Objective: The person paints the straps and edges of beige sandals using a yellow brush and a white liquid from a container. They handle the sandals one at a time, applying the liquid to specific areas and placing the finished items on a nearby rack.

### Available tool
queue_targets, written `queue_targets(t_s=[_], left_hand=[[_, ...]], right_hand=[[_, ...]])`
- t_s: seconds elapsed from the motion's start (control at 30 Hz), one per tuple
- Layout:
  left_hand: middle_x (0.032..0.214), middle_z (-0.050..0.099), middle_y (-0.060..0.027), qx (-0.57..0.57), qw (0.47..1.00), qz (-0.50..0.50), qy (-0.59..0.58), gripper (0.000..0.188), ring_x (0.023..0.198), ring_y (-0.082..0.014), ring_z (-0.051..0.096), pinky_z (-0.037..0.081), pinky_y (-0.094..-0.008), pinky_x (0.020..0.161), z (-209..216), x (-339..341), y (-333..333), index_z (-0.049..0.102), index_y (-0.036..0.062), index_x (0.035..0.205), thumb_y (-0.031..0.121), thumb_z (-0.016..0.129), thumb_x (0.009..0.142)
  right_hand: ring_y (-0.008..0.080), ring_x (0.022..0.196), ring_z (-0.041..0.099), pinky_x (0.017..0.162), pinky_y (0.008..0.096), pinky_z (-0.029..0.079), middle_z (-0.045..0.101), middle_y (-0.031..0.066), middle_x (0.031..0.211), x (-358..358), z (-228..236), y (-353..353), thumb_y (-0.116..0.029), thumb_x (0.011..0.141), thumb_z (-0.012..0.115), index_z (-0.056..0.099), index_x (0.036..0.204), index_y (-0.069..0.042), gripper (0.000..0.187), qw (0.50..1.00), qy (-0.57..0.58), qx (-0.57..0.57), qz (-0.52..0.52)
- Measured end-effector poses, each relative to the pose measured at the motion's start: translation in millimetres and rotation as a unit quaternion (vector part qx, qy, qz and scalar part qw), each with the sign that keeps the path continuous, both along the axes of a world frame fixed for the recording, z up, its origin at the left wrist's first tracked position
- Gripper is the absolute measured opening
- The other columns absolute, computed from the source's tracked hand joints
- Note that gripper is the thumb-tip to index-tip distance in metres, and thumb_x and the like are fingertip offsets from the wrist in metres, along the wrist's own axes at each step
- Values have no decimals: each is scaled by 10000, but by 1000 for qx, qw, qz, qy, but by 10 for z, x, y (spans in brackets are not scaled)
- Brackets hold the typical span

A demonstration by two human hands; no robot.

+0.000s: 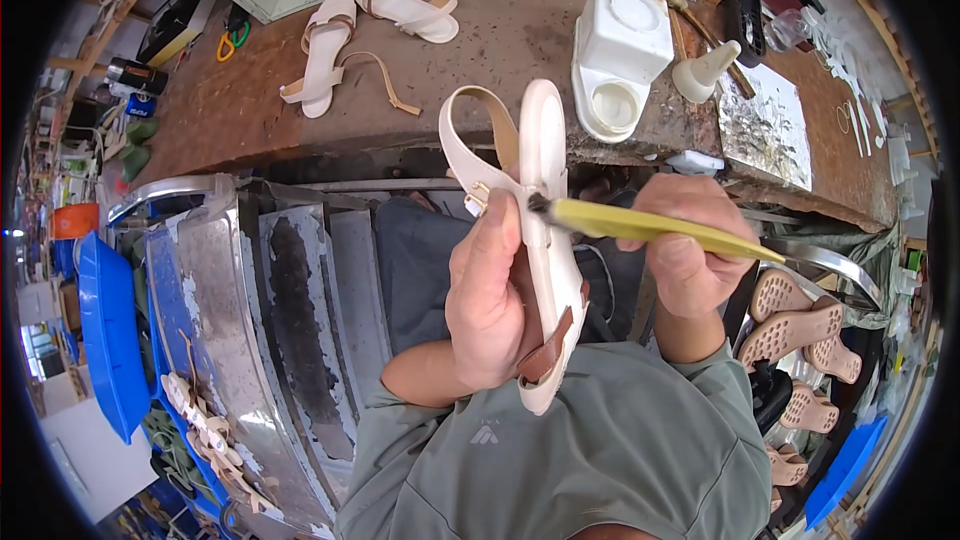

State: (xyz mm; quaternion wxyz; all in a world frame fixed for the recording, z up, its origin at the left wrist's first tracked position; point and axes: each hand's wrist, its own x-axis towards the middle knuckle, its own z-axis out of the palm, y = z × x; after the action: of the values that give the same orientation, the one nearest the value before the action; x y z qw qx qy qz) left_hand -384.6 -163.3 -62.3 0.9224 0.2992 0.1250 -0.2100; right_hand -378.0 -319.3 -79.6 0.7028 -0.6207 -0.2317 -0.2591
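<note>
My left hand (484, 305) is closed round a cream sandal (541, 140), held up on its edge in front of my chest. Its ankle strap with a gold buckle loops out to the left, and a brown strap shows at its lower end. In my right hand (690, 240) is a brush (640, 222) with a flat yellow-green handle, gripped between thumb and fingers. The brush's dark tip meets the sandal near the strap, at the side of the sole. Part of the sandal is hidden behind my left fingers.
Across the brown workbench (230, 105) lie two similar sandals (323, 50), scissors (233, 40) with green and orange handles, a white plastic container (625, 40) with a round cup, and a white cone-shaped piece (705, 72). Tan soles (795, 330) are stacked at right; a blue bin (108, 330) stands left.
</note>
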Motion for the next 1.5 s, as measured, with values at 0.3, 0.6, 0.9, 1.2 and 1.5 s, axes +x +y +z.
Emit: queue_targets(t_s=[0.3, 0.6, 0.9, 1.2, 1.5], left_hand=[[959, 587, -78, -23, 998, 29, -50, 471, 812, -102, 553, 457, -255, 686, -115, -49, 5, 429, 8, 1272, 360, 366, 966], [912, 578, -45, 10, 996, 42, -82, 486, 753, -52, 496, 386, -192, 648, -19, -30, -2, 411, -17, 1299, 338, 375, 968], [864, 549, -16, 26, 998, 37, -48, 502, 704, -39, 442, 342, -176, 606, 17, -31, -1, 416, -42, 1292, 340, 375, 968], [953, 602, -94, 92, 985, 35, -144, 456, 792, -141, 600, 530, -289, 524, -141, -2, 48, 476, 56, 1199, 420, 376, 943], [934, 563, -68, 95, 973, 110, -178, 486, 730, -49, 440, 341, -194, 622, -92, -11, -40, 507, -129, 1132, 305, 371, 962]], right_hand=[[222, 610, 610, 542, 302, 467, 639, 151, 749, -218, -93, 24, -50, 787, 654, 619, 887, 67, 158, 1000, -8, 1, 15], [223, 599, 609, 528, 315, 476, 638, 156, 755, -319, -113, 8, -63, 777, 666, 617, 885, 59, 170, 999, -16, 4, 36], [226, 575, 626, 500, 312, 471, 641, 151, 718, -340, -140, -59, -64, 727, 701, 630, 842, 45, 174, 996, -54, -17, 63], [229, 549, 620, 507, 326, 474, 638, 108, 674, -229, 1, -124, -115, 702, 737, 648, 779, 15, 175, 997, -31, -24, 71], [235, 535, 591, 497, 317, 458, 636, 144, 681, -98, 33, -110, -66, 724, 691, 648, 780, 38, 126, 997, -30, -12, 72]])
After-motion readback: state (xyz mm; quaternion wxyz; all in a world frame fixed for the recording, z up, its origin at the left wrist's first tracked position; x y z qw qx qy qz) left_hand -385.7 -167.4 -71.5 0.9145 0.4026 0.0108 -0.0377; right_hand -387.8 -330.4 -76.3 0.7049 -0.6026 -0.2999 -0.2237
